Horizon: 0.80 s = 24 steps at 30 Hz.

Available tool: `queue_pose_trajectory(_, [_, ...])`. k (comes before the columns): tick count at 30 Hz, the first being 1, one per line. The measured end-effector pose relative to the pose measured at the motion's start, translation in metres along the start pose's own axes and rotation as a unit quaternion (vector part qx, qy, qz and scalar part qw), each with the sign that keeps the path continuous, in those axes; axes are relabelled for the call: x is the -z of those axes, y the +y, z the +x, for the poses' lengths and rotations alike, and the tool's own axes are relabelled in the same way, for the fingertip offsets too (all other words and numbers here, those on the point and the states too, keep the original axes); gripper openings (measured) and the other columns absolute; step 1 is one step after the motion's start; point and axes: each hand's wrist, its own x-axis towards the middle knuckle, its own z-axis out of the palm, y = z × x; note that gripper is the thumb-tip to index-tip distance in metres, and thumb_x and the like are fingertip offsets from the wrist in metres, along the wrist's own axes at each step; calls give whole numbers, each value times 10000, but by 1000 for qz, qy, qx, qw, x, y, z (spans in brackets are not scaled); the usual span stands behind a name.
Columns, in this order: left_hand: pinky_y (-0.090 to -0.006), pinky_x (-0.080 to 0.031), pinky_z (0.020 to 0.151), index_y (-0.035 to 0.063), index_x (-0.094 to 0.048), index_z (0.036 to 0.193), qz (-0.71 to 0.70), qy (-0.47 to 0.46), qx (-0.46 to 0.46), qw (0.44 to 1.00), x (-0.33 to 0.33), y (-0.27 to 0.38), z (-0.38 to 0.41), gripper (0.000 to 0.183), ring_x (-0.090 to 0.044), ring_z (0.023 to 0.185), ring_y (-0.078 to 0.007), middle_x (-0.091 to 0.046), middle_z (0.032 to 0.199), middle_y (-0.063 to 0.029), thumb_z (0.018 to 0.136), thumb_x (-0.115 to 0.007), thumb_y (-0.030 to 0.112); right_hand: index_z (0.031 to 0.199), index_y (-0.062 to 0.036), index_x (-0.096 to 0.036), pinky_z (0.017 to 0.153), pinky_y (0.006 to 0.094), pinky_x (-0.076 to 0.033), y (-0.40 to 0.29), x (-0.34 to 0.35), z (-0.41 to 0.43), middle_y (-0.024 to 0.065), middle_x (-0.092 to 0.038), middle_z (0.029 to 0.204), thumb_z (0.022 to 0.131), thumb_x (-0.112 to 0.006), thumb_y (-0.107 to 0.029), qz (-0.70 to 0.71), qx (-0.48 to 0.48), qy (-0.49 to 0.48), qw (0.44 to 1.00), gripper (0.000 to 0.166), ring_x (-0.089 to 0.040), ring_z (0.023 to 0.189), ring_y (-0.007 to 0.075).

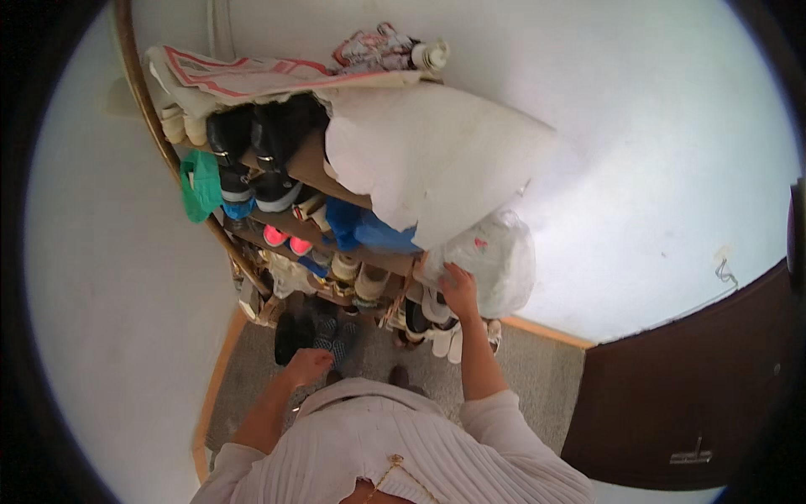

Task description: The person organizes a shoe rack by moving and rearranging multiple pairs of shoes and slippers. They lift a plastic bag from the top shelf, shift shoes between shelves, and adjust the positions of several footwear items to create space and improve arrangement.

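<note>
My right hand (459, 290) is at the left side of a white translucent plastic bag (504, 271), beside the right end of a shoe rack (390, 261). Whether its fingers grip the plastic is not clear. Lower and to the left, my left hand (308, 365) hangs in front of me with curled fingers and nothing visible in it. Below and beyond it, dark patterned slippers (330, 337) and black footwear (294, 337) are on the floor. White slippers (447, 345) and other shoes stand under the bag, partly hidden by my right forearm.
A torn white sheet (434, 151) drapes over the rack's top and right side. Black shoes (277, 189), pink-toed shoes (286, 239) and blue bags (371, 230) fill the shelves. A green bag (200, 186) hangs by a curved brown pole (151, 113). At right is a dark brown door (667, 390).
</note>
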Motion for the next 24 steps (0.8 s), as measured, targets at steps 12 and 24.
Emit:
queue_pose_trajectory(12, [-326,-471,783,90,-605,1049,29,-32,19,999,3,5,2,286,-600,886,-219,-627,987,-100,843,-524,271,996,-17,-594,840,308,-423,-34,56,2,103,-588,1002,792,-569,-88,283,-112,194,933,218,-540,948,196])
queue_pose_trajectory(24, [-312,-474,735,68,-611,1002,-56,48,-44,996,-7,-1,-14,254,-612,841,-226,-638,933,-106,831,-533,239,1022,-13,-595,808,372,-458,-303,191,249,163,-581,1057,730,-629,-320,-108,276,115,948,425,-545,992,309])
